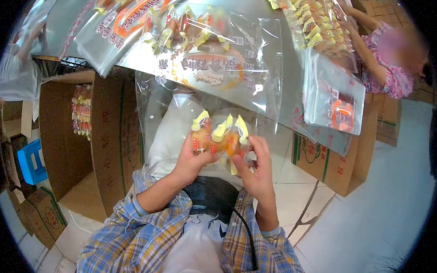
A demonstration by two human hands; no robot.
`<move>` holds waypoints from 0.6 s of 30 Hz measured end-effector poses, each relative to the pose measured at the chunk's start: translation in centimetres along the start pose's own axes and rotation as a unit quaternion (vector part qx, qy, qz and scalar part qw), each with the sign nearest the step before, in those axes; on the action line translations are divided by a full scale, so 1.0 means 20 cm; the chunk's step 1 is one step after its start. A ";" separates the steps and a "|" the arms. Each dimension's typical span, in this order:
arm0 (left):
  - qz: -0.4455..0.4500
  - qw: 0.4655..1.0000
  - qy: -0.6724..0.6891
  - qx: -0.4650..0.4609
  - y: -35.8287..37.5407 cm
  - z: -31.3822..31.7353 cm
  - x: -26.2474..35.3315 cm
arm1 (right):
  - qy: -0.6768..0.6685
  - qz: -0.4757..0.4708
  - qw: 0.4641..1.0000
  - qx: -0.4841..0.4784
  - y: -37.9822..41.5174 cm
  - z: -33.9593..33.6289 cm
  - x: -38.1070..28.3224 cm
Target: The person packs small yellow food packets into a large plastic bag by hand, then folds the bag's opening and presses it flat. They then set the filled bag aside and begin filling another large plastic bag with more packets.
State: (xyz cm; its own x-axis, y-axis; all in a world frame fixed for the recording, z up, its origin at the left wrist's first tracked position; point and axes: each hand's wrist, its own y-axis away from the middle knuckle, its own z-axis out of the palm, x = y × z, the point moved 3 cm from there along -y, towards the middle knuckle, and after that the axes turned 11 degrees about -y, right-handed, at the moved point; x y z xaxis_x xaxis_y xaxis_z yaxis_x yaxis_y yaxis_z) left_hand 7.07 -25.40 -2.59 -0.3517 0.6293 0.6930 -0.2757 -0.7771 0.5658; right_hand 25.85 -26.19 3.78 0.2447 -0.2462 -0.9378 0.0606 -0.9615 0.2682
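Observation:
Several small wrapped snacks (220, 141), brown in clear wrappers with yellow ends and red marks, are held in a row above my lap. My left hand (192, 160) closes on the left end of the row, thumb on the front. Gripping the right end is my right hand (257, 166), with its thumb pressed low on a wrapper. Just beyond my hands, a large clear printed bag (259, 82) lies on the metal table and hangs over its edge. More wrapped snacks (186, 27) sit in its far end.
Stacks of flat printed bags lie at left (99, 41) and right (333, 92) on the table. Rows of wrapped snacks (318, 24) stand near a co-worker's arms (366, 45). Cardboard boxes stand left (117, 138) and right (319, 159); a blue plastic stool (31, 162) is far left.

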 end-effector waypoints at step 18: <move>0.002 0.993 0.105 -0.052 0.02 0.01 -0.01 | -0.106 -0.183 0.972 0.099 0.08 0.06 0.14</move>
State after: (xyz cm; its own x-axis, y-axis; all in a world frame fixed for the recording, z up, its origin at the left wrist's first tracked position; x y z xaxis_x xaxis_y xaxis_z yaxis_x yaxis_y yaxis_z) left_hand 7.17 -25.88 -2.47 -0.5282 0.6191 0.5811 -0.3615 -0.7832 0.5058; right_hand 25.38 -28.60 1.31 0.0362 0.1167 -0.9925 -0.0868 -0.9890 -0.1195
